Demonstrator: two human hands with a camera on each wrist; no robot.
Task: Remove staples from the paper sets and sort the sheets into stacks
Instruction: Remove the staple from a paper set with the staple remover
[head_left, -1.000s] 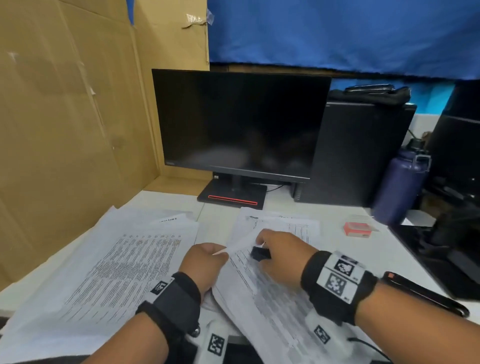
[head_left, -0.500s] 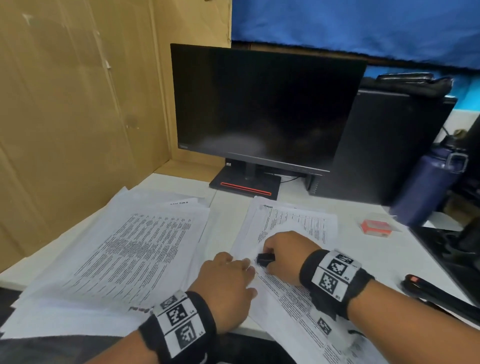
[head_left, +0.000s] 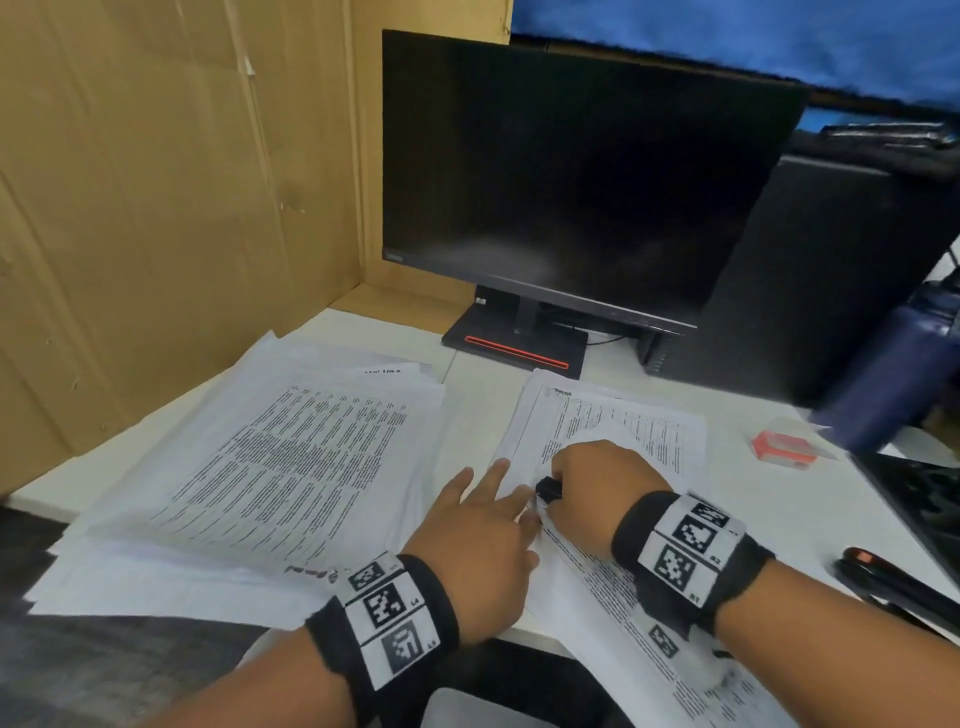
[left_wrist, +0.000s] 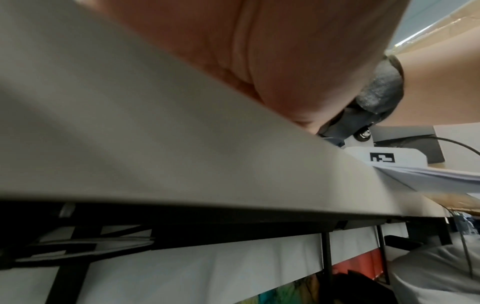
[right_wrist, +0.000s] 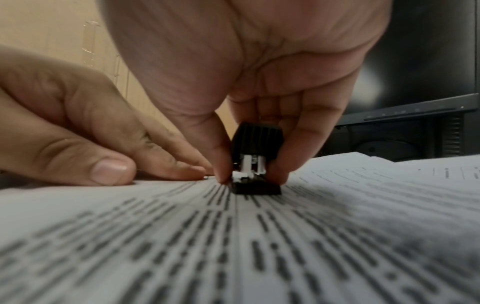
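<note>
Right hand (head_left: 592, 488) pinches a small black staple remover (right_wrist: 255, 164) between thumb and fingers, its base touching the printed paper set (head_left: 613, 577) at lower centre of the head view. Left hand (head_left: 475, 540) lies flat just beside it, fingers (right_wrist: 166, 156) straight, pressing the sheet down; fingertips nearly touch the remover. A second stack of sheets (head_left: 270, 467) sits at left centre on the white desk (head_left: 779, 499), apart from the first. Dark monitor (head_left: 571, 176) fills the upper centre. Small red box (head_left: 784, 449) at right; black and red stapler (head_left: 898, 582) at lower right edge.
</note>
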